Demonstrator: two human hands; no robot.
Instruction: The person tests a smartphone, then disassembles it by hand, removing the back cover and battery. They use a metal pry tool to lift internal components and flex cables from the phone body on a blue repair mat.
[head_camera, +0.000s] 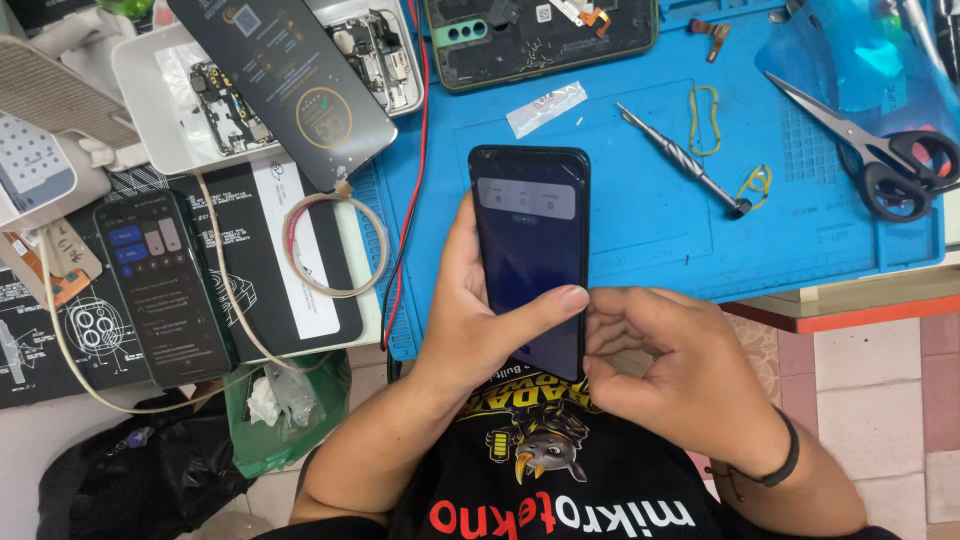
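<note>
My left hand (475, 325) holds a dark smartphone (530, 240) upright above the front edge of the blue mat, its thumb lying across the lit screen. A pale panel shows near the top of that screen. My right hand (665, 360) curls against the phone's lower right edge, fingers bent inward and touching its side. A black band sits on the right wrist.
On the blue work mat (650, 210) lie a screwdriver (680, 160), scissors (880, 150), rubber bands and an opened phone body (540, 35). To the left are a second lit phone (165, 285), a white tray of parts (200, 100), a cable loop and a red wire. A green bag (285, 405) hangs below.
</note>
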